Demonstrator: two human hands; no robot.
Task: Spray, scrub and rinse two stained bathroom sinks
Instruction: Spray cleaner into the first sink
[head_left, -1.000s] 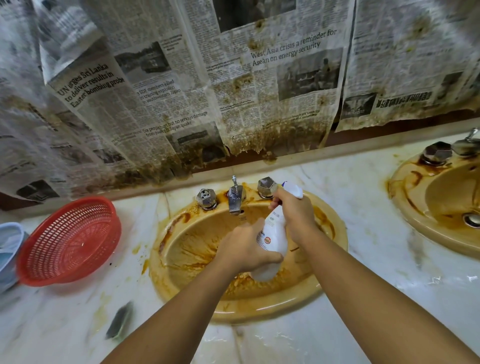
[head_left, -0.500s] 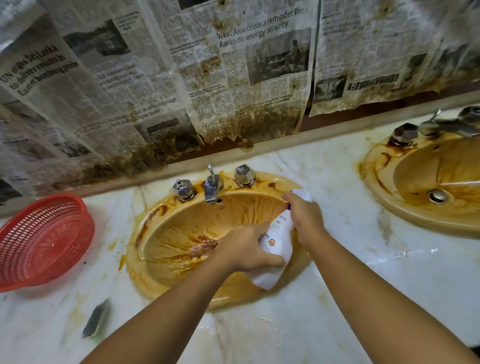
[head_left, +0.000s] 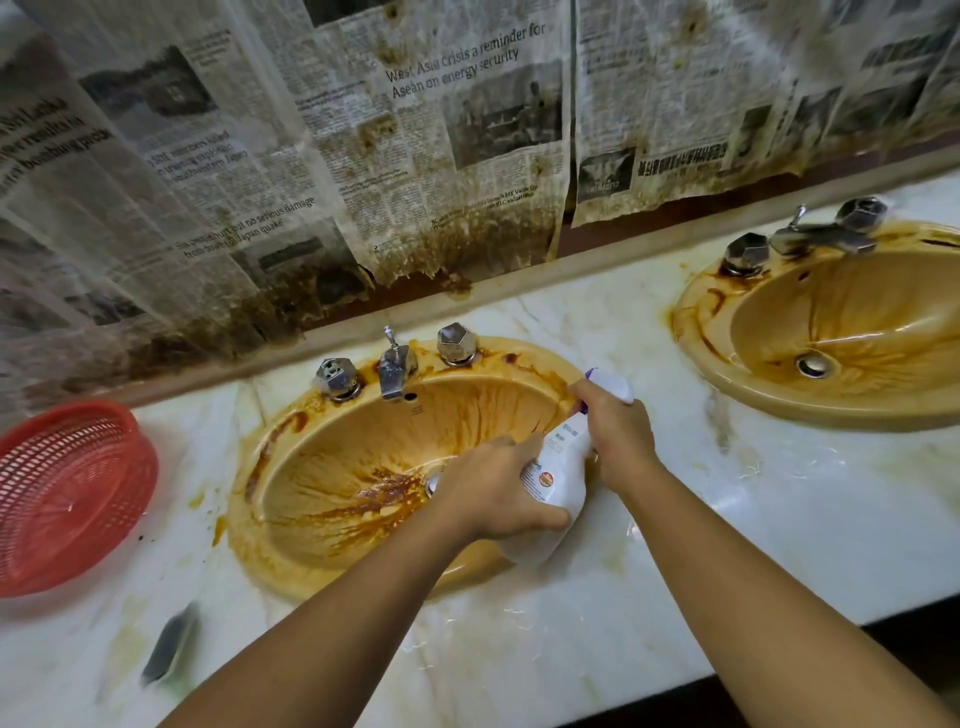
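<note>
Head view: carrying the spray bottle (head_left: 563, 462) to the right rim of the left sink (head_left: 291, 431).

Has brought the bottle from mid-basin, in front of the tap (head_left: 395, 366), to the sink's right rim. Grips the neck under the trigger head with the right hand (head_left: 615, 431), fingers curled round it; steadies the body with the left hand (head_left: 493, 493), fingers and thumb wrapped round it. Aims the nozzle roughly at the rim's stained back edge. Appears mid-spray, working round the rim; leaves scrubbing, rinsing and the stained right sink (head_left: 883, 332), further right along the counter (head_left: 727, 519), not yet tackled.
</note>
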